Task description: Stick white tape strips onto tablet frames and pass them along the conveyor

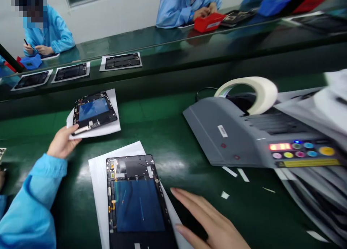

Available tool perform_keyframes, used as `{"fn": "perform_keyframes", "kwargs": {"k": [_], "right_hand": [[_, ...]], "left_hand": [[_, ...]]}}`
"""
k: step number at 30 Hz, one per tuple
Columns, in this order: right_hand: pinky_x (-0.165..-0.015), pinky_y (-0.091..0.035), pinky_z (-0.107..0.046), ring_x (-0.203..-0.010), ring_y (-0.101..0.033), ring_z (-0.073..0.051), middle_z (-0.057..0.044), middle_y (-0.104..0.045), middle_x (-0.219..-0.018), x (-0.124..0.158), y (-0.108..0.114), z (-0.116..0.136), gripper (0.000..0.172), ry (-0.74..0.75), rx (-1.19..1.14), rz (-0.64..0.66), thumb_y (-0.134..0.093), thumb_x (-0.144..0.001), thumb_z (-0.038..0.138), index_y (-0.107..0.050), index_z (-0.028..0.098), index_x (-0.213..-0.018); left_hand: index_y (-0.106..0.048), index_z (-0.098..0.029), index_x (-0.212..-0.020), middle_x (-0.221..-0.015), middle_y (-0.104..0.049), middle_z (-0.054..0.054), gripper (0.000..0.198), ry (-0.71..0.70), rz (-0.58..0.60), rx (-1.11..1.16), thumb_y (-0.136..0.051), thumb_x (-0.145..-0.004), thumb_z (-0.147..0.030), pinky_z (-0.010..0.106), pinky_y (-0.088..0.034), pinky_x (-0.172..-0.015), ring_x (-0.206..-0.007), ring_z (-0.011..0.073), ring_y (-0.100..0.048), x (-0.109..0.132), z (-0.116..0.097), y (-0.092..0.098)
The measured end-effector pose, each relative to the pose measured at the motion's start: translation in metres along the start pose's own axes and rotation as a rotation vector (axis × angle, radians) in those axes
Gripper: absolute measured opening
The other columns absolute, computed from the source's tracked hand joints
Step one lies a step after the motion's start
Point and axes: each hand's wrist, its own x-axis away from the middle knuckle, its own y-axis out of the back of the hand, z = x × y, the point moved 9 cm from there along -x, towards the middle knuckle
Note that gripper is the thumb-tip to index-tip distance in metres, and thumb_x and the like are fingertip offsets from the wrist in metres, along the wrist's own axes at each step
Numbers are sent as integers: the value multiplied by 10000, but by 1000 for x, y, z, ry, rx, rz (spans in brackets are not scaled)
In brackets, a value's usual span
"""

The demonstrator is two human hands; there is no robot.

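Green counter [168, 133] fills the view, with a grey machine [217, 133] carrying a roll of white tape [260, 93] on the right. Two opened tablets lie on white paper sheets: the upper tablet [93, 113] is near the left hand [63, 142], whose curled fingers [72, 137] meet its sheet [111, 104] at a corner, though any grip cannot be told. The lower tablet [137, 205] sits just beside the right hand [211, 220], fingers [189, 205] spread open. Co-workers [184, 10] in blue smocks sit beyond a raised shelf [173, 50].
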Motion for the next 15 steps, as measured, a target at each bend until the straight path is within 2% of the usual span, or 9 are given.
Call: {"fn": "perform_keyframes", "kwargs": {"k": [3,4,6,8,10,11,12,14,15], "right_hand": [[-907,-554,-360,-1188,-594,-225,-72,-544,-1393,-21,-9,-20,557,-204,-515,42,-510,-934,479,-379,342,-1457],[-912,-549,-394,-1205,-581,-243,-86,-527,-1408,-27,-15,-25,580,-278,-703,58,-492,-922,554,-391,338,-1451],[-910,-538,-456,-1202,-578,-294,-115,-562,-1365,-31,-27,-37,671,-457,-986,65,-507,-840,701,-502,302,-1380],[-892,-540,-476,-1130,-621,-333,-129,-655,-1231,-22,-37,-52,692,-709,-1103,34,-610,-728,746,-648,250,-1210],[-879,-548,-473,-1066,-650,-350,-119,-712,-1105,-1,-39,-65,636,-944,-1104,-18,-719,-647,696,-706,212,-1059],[-877,-550,-468,-1064,-650,-355,-109,-721,-1079,10,-37,-70,609,-1020,-1080,-39,-755,-623,663,-712,206,-1024],[-880,-550,-463,-1081,-641,-358,-99,-723,-1076,20,-32,-75,591,-1059,-1045,-56,-774,-610,640,-714,207,-1007],[-905,-539,-459,-1125,-616,-361,-85,-720,-1092,35,-20,-84,568,-1057,-946,-88,-775,-604,634,-720,219,-989],[-928,-527,-460,-1132,-611,-360,-79,-722,-1087,41,-13,-89,556,-1043,-894,-102,-771,-602,638,-725,227,-974]], "left_hand": [[-654,-130,-1009,-890,-706,49,361,-1,96,-20,-794,-691,-227,263,-574,-696,-785,183,-674,72,38,-28],[-654,-139,-1007,-876,-710,46,399,5,131,-44,-818,-668,-272,286,-577,-712,-779,196,-676,95,51,-36],[-652,-167,-1010,-848,-709,24,382,-35,259,-212,-783,-722,-383,285,-566,-729,-756,183,-667,137,74,-54],[-652,-184,-1049,-857,-709,23,395,-89,439,-398,-707,-786,-473,289,-558,-737,-782,190,-666,168,91,-71],[-671,-185,-1015,-831,-707,31,392,-221,641,-628,-586,-862,-536,281,-551,-692,-750,189,-666,188,99,-83],[-677,-182,-983,-820,-706,40,404,-341,652,-774,-530,-892,-546,281,-546,-666,-720,188,-662,190,97,-81],[-677,-175,-959,-818,-704,54,419,-490,577,-944,-487,-914,-545,292,-543,-654,-706,194,-659,188,91,-74],[-656,-157,-977,-861,-696,89,420,-776,265,-1314,-430,-947,-510,335,-544,-686,-744,223,-658,179,73,-54],[-639,-147,-1006,-901,-687,106,402,-864,118,-1464,-419,-956,-480,362,-544,-727,-792,242,-655,175,67,-46]]}}
